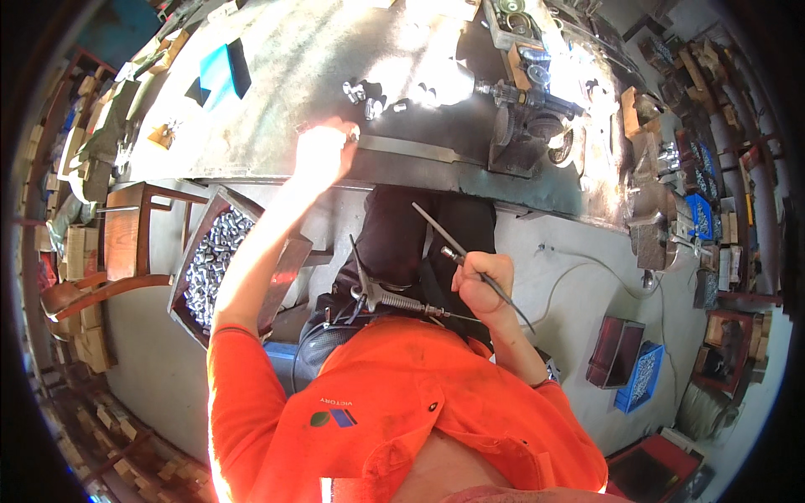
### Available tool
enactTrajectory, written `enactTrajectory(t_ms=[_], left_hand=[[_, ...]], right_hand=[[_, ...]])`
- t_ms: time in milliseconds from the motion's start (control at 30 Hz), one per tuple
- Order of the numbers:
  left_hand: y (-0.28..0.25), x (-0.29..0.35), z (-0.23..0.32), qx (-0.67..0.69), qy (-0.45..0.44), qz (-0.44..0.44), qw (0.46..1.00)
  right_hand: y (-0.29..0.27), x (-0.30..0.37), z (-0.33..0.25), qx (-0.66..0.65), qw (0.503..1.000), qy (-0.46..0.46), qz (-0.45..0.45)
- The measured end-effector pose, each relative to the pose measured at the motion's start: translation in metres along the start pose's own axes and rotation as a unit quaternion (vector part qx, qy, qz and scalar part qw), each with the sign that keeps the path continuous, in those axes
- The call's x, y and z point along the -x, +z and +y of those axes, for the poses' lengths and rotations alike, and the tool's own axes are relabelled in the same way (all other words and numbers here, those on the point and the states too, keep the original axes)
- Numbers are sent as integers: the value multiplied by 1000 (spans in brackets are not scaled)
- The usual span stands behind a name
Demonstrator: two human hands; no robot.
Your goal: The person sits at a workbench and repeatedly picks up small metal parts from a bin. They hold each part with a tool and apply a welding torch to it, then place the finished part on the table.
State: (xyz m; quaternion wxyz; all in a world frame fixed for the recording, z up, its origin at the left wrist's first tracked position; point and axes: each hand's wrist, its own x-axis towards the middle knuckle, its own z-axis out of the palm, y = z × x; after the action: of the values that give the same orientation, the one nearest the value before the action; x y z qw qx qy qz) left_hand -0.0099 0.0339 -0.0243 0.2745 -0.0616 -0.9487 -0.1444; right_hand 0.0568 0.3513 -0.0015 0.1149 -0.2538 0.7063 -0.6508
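One slender, straight grey rod (433, 221) and a small, shiny metal cylinder (451, 252) are sitting clamped in the curled fingers of the right hand (485, 281), on the wearer's side of the scuffed, dark-edged workbench (277, 126). Over the workbench's top, the left hand (325, 155) is reaching with bunched fingers to a small metal piece (354, 132), glare hiding whether they are gripping it. Farther in on the workbench, smooth bright cylinders (373, 108) are lying loose, while a hard-edged box (286, 270) is holding many rounded metal pieces (215, 267) below its left side.

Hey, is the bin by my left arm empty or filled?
Filled: shiny metal parts lie heaped inside the bin.
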Motion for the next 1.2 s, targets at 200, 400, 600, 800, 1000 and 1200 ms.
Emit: enactTrajectory(t_ms=[200, 400, 600, 800, 1000, 1200], left_hand=[[21, -35, -31, -38, -22, -53, 998], [-12, -14, -32, 25, -11, -22, 999], [-110, 60, -43, 23, -245, -101, 964], [-136, 189, -102, -97, -363, -241, 895], [-88, 264, -83, -97, -361, -280, 884], [-89, 256, -83, -18, -436, -294, 851]], right_hand=[[9, 6, 3, 2, 1000, 19, -25], [4, 5, 10, 40, 999, 4, -16], [10, 5, 6, -46, 998, 30, -26], [17, 2, -5, -57, 997, 19, -38], [22, 4, -11, -100, 992, 45, -59], [26, 1, -18, -104, 989, 55, -85]])
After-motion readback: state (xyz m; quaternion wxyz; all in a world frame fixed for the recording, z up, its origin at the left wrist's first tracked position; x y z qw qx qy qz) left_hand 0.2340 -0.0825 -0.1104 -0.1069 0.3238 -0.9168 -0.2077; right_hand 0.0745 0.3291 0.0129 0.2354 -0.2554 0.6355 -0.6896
